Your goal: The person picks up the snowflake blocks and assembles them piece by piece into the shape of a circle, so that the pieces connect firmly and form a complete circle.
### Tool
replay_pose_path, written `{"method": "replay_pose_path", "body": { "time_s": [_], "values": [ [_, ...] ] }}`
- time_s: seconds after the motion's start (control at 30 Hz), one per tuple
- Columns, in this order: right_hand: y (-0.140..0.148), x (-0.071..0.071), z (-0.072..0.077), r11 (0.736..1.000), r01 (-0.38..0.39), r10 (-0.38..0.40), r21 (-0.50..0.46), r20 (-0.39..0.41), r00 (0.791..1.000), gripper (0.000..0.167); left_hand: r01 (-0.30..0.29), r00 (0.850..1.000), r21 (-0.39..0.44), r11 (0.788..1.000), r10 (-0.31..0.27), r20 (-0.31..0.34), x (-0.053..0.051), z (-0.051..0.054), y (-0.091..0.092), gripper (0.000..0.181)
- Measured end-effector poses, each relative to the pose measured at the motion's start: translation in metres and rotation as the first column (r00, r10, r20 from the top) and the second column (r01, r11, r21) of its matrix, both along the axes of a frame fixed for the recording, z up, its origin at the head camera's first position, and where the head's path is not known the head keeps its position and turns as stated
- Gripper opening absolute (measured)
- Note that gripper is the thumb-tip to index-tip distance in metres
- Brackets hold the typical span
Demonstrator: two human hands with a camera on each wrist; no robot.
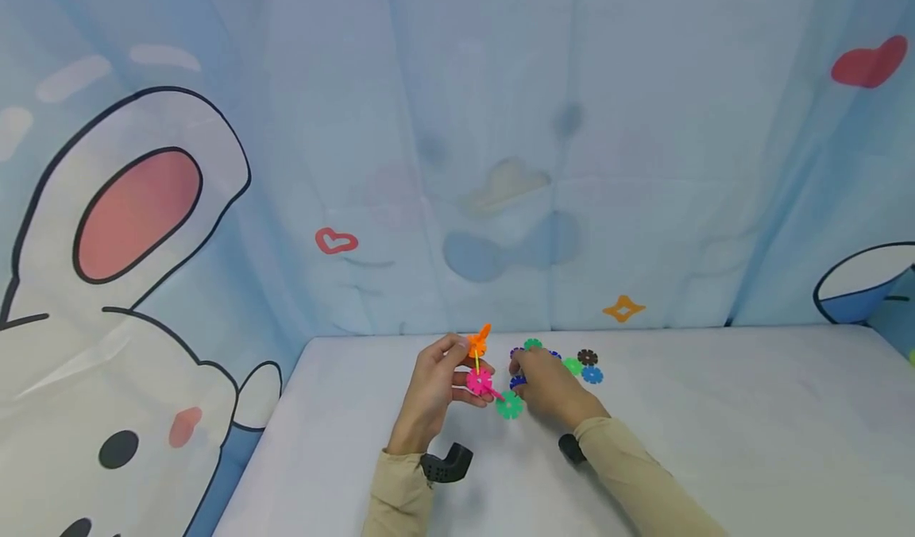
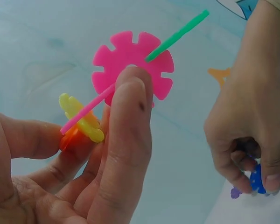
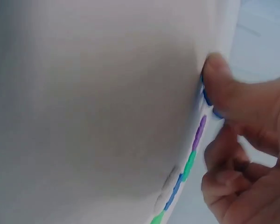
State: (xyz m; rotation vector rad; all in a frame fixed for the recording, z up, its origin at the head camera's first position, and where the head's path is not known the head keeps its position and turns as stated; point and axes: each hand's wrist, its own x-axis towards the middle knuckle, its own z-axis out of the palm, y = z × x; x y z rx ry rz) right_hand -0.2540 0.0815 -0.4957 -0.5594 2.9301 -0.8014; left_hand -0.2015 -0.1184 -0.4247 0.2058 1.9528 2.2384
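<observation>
My left hand (image 1: 432, 390) holds up a chain of joined notched discs: an orange one (image 1: 476, 346), a yellow one (image 1: 477, 361), pink ones (image 1: 480, 381) and a green one (image 1: 510, 405). In the left wrist view, fingers of the left hand (image 2: 126, 144) curl around the pink disc (image 2: 130, 51) and the orange and yellow pieces. My right hand (image 1: 554, 386), to the right and low over the table, pinches a dark blue disc (image 1: 518, 382) between thumb and finger; the left wrist view shows this blue disc (image 2: 257, 179) at its fingertips.
On the white table (image 1: 715, 418), beyond and right of the right hand, lie loose discs: green (image 1: 532, 345), light green (image 1: 573, 366), brown (image 1: 588, 357) and blue (image 1: 592, 375). A purple disc (image 3: 199, 133) shows in the right wrist view. A patterned curtain (image 1: 457, 124) hangs behind.
</observation>
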Motion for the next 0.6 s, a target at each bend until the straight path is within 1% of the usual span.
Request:
{"method": "replay_pose_path", "body": {
  "time_s": [0.07, 0.17, 0.23, 0.3, 0.4, 0.43, 0.5, 0.53, 0.6],
  "values": [
    [0.006, 0.0, 0.0, 1.0, -0.016, 0.016, -0.024, 0.004, 1.0, 0.012, -0.001, 1.0, -0.004, 1.0, 0.001, 0.0, 0.0, 0.0, 0.001, 0.028],
    [0.017, 0.002, 0.0, 0.996, -0.043, 0.042, -0.078, -0.013, 0.999, 0.012, 0.003, 1.0, -0.015, 1.0, -0.003, -0.007, -0.001, -0.001, 0.002, 0.029],
    [0.027, 0.004, 0.001, 0.991, -0.049, 0.044, -0.121, -0.044, 0.998, 0.008, 0.01, 1.0, -0.019, 1.0, -0.011, -0.012, -0.002, -0.001, 0.003, 0.029],
    [0.037, 0.007, 0.003, 0.984, -0.039, 0.027, -0.172, -0.072, 0.997, 0.004, 0.022, 1.0, -0.03, 0.999, -0.023, -0.02, -0.002, -0.001, 0.004, 0.028],
    [0.05, 0.011, 0.009, 0.965, 0.002, -0.021, -0.261, -0.07, 0.997, 0.013, 0.049, 0.998, -0.041, 0.998, -0.051, -0.026, -0.002, -0.002, 0.005, 0.027],
    [0.054, 0.012, 0.011, 0.956, 0.022, -0.042, -0.294, -0.064, 0.997, 0.016, 0.06, 0.998, -0.047, 0.997, -0.062, -0.029, -0.002, -0.002, 0.005, 0.026],
    [0.06, 0.014, 0.017, 0.924, 0.064, -0.085, -0.376, -0.041, 0.996, 0.022, 0.084, 0.996, -0.061, 0.995, -0.086, -0.034, -0.002, -0.003, 0.004, 0.025],
    [0.063, 0.015, 0.02, 0.904, 0.087, -0.11, -0.419, -0.031, 0.993, 0.023, 0.096, 0.994, -0.07, 0.993, -0.099, -0.037, -0.001, -0.004, 0.004, 0.025],
    [0.067, 0.019, 0.026, 0.853, 0.125, -0.154, -0.507, -0.016, 0.988, 0.027, 0.116, 0.991, -0.094, 0.989, -0.121, -0.049, 0.0, -0.005, 0.004, 0.025]
  ]
}}
